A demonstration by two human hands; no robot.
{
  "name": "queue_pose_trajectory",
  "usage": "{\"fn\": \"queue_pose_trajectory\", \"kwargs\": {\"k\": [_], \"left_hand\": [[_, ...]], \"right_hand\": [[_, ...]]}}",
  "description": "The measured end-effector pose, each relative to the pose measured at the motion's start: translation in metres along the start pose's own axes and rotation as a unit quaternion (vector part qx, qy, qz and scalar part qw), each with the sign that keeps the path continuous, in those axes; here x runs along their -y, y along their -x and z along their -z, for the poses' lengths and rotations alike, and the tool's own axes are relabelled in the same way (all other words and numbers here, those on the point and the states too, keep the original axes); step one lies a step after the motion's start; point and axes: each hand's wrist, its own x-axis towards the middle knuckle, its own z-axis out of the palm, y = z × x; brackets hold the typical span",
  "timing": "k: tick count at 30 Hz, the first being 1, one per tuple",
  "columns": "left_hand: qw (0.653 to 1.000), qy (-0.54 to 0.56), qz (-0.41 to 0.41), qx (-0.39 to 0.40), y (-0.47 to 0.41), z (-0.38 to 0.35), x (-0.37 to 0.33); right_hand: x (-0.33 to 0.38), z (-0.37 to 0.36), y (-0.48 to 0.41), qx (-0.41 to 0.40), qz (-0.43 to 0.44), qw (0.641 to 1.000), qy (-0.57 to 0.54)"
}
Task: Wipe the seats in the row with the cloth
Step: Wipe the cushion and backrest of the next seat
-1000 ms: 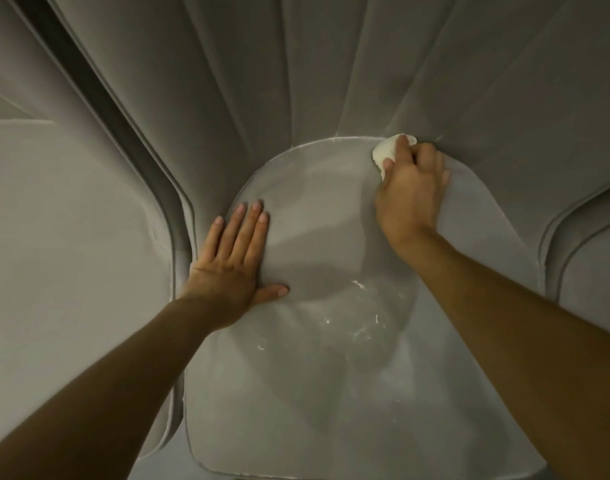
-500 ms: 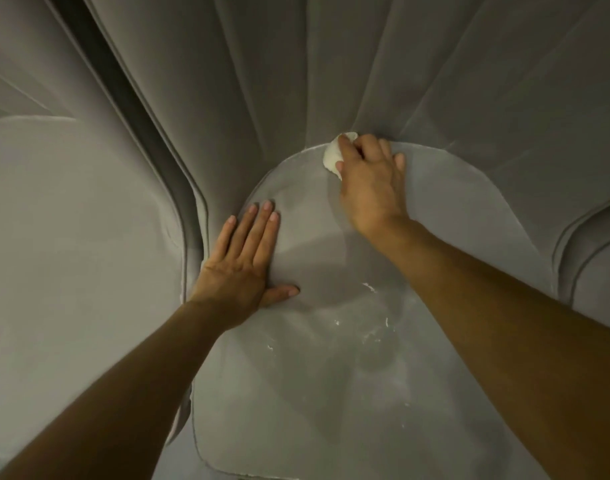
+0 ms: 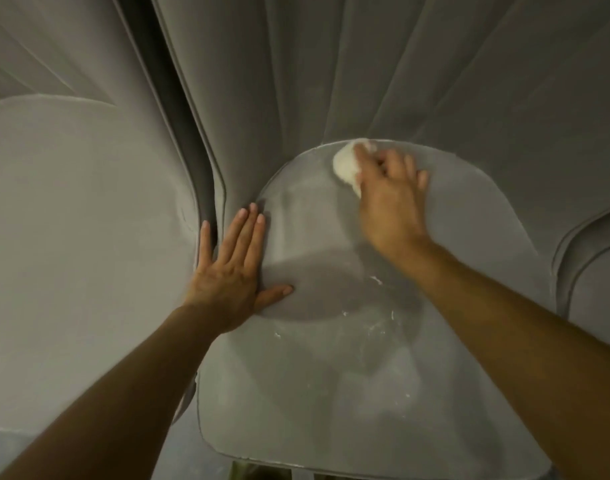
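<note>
Shows white cloth [image 3: 345, 164] bunched at rear edge of ctr seat [image 3: 314, 375], just below backrest [image 3: 331, 64], gripped by R hand [image 3: 391, 199] w/ fingers curled over it, pressed against seat surface; slight motion blur here. Shows L hand [image 3: 227, 271] laid flat, palm down, fingers straight, thumb out, on seat's left side beside dark gap [image 3: 179, 140] to adj. seat [image 3: 71, 237]. Shows white specks [image 3: 376, 280] scattered mid-seat between both forearms, plus part of another seat [image 3: 601, 289] at far right.
</note>
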Motion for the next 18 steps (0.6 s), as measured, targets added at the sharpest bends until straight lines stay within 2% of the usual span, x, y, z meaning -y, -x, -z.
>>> {"fn": "queue_pose_trajectory", "kwargs": {"k": [2, 4, 9, 16, 18], "left_hand": [[1.0, 0.011, -0.001, -0.004, 0.001, -0.002, 0.0], [1.0, 0.021, 0.002, -0.01, 0.0, -0.004, 0.0], [0.999, 0.03, -0.005, -0.01, -0.003, -0.009, 0.001], [0.998, 0.052, 0.004, 0.023, -0.001, 0.0, 0.0], [0.997, 0.068, 0.01, 0.038, 0.003, 0.003, 0.0]], "right_hand": [[0.004, -0.005, -0.023, 0.039, -0.073, 0.996, 0.013], [0.014, -0.011, -0.035, 0.058, -0.093, 0.994, 0.005], [0.02, -0.02, -0.036, 0.082, 0.011, 0.996, 0.025], [0.039, -0.019, -0.019, 0.13, 0.099, 0.987, 0.01], [0.043, -0.023, 0.003, 0.11, 0.149, 0.983, 0.011]]}}
